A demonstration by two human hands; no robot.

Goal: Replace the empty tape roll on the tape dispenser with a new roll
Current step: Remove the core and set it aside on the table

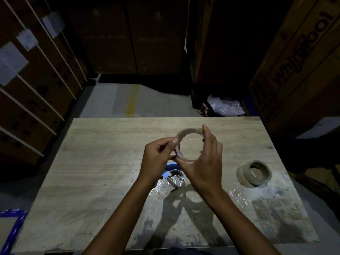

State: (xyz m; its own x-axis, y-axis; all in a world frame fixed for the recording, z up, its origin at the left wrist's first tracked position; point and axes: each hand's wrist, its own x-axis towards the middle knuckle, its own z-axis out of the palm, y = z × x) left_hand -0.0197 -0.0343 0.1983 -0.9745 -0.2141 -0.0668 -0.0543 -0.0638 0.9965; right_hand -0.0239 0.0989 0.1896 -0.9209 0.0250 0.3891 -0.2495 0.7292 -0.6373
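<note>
Both hands hold a thin cardboard tape ring [182, 134] above the middle of the wooden table [103, 148]. My left hand [158, 159] pinches its left rim. My right hand [204, 159] wraps the right and lower rim, fingers curled around it. I see the table through the ring's wide hole. Below the hands lies the tape dispenser [175, 178], grey and blue, partly hidden by my wrists. Two thicker brown tape rolls [254, 173] lie stacked on the table's right side, apart from both hands.
Crinkled clear film [239, 196] lies on the table's near right part. Tall cardboard boxes [298, 67] stand to the right, left and far side. A plastic bag [226, 106] lies on the floor beyond the table. Blue tape marks the floor [12, 229] at lower left.
</note>
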